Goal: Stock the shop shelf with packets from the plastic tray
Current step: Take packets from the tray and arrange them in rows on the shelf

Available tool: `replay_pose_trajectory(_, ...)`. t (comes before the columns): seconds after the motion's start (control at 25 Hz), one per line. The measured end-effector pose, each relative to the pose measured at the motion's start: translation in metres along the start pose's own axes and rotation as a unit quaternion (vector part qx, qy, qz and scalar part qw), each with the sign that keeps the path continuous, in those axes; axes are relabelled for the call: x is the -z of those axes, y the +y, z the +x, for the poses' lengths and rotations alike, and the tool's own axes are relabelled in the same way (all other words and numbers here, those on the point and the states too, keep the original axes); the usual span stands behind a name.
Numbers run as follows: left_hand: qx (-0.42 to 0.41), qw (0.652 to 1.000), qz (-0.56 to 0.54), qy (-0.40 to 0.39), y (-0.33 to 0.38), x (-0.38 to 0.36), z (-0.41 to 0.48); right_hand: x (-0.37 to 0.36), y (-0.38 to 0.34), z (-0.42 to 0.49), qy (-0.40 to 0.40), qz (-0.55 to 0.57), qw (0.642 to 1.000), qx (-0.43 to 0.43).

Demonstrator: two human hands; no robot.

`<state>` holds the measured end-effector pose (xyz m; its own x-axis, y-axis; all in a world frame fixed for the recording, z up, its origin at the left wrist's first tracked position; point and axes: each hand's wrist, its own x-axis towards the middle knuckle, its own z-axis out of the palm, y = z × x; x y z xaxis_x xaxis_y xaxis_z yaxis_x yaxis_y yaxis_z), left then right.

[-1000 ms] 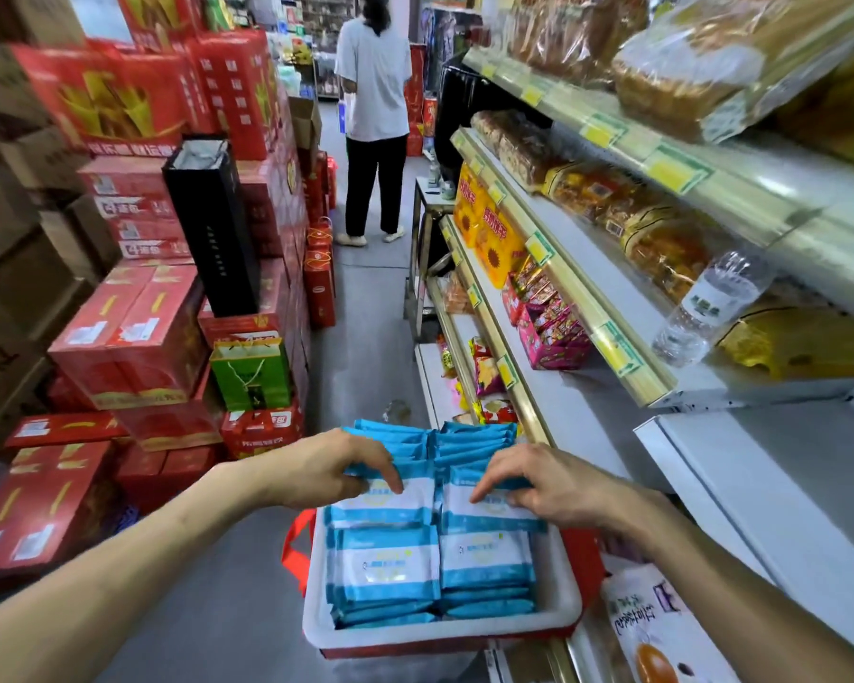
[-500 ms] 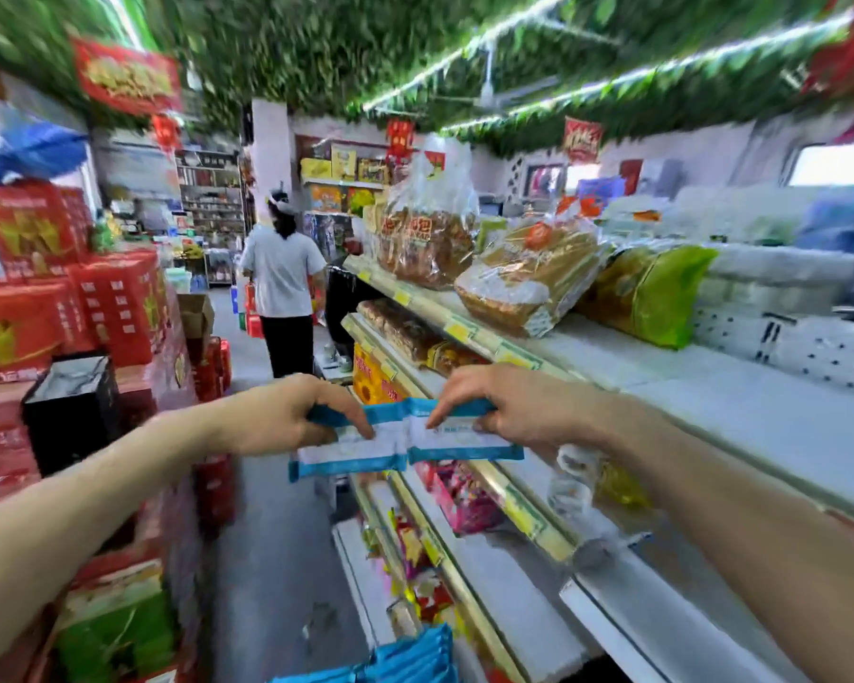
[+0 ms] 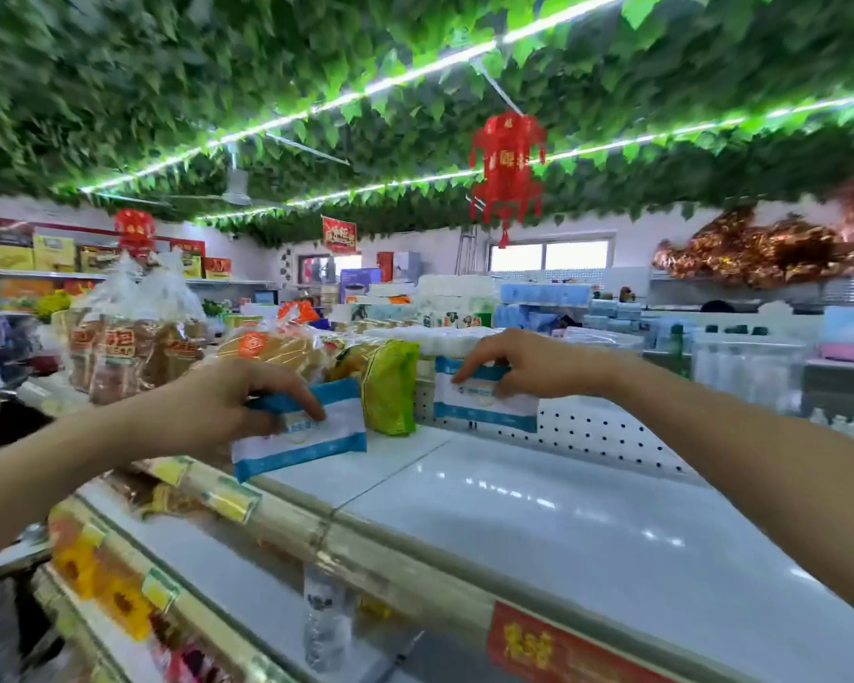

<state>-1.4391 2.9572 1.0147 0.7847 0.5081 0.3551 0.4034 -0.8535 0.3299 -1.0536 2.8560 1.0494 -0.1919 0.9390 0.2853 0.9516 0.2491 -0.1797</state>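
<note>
My left hand (image 3: 228,406) pinches a blue-and-white plastic packet (image 3: 301,432) by its top edge, thumb behind and fingers (image 3: 301,397) curled over the front; it hangs tilted just above the front edge of the glossy white top shelf (image 3: 538,505); whether its lower corner touches the shelf I cannot tell. My right hand (image 3: 518,359) grips a second blue-and-white packet (image 3: 484,401) the same way, fingers pressed over its upper edge, upright at the back edge of the shelf against the white perforated back panel (image 3: 592,431).

Between the two packets stands a green-and-yellow crinkled bag (image 3: 390,386), just beside my left packet's right edge; left of it lie clear-wrapped loaves of bread (image 3: 134,347) along the shelf. To the right of my right hand the shelf top is open white surface out to the frame's right edge, and forward to the beige front rail (image 3: 366,549) with its yellow price tags (image 3: 230,500) and a red label (image 3: 543,648). Below the rail a lower shelf (image 3: 208,579) shows blurred goods.

Overhead, green artificial leaves (image 3: 218,81) cover the ceiling, crossed by white light strips (image 3: 415,76); a red paper lantern (image 3: 506,165) hangs from it; stacked pale packs fill the far shelves under a window (image 3: 548,256).
</note>
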Motion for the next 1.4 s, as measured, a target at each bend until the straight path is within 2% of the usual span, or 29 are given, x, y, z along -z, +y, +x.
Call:
replay_pose_trajectory(0.16,-0.012,1.0,0.007,-0.016,0.02,-0.036,0.066,-0.013,0.082,-0.009,-0.014,-0.019,0.997,-0.068)
replay_pose_trajectory(0.4,-0.011,0.999,0.013,-0.038,0.035,-0.074,0.132,-0.048,0.131,0.018,-0.041,-0.042,0.996,-0.065)
replay_pose_trajectory(0.8,-0.012,0.998,-0.039,-0.054,0.024,-0.1,0.171,-0.068,0.152,0.05,-0.019,-0.091,0.992,-0.086)
replay_pose_trajectory(1.0,-0.016,0.997,-0.046,-0.066,0.011,-0.105,0.184,-0.077,0.158,0.057,-0.003,-0.184,0.981,-0.067)
replay_pose_trajectory(1.24,-0.056,0.994,-0.007,-0.092,-0.006,-0.125,0.222,-0.071,0.16,0.048,0.028,-0.191,0.979,-0.071)
replay_pose_trajectory(1.4,-0.076,0.991,-0.03,-0.108,-0.003,-0.149,0.256,-0.06,0.153,0.028,0.055,-0.19,0.977,-0.075)
